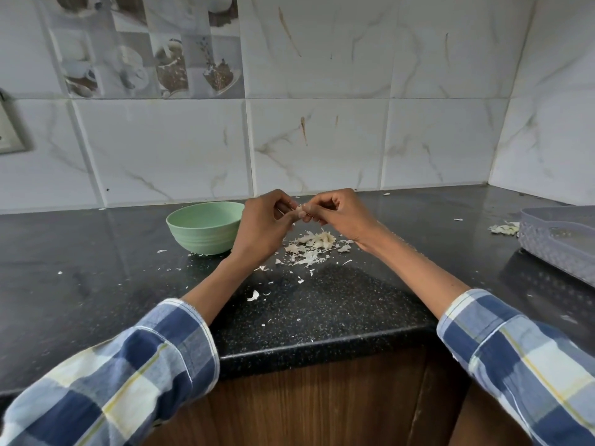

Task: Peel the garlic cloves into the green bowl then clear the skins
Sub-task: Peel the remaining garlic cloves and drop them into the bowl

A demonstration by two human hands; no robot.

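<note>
Left hand (pixel 262 225) and right hand (pixel 338 212) pinching one garlic clove (pixel 298 210) between fingertips above the black counter (pixel 354 300), skins (pixel 310 246) heaped below, green bowl (pixel 203 228) just left of them

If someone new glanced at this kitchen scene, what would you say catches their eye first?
Both hands, the left hand and right hand, meet above the dark counter, pinching a small garlic clove between them. Beneath them lies a pile of pale skins, and the green bowl stands just left of the hands.
</note>
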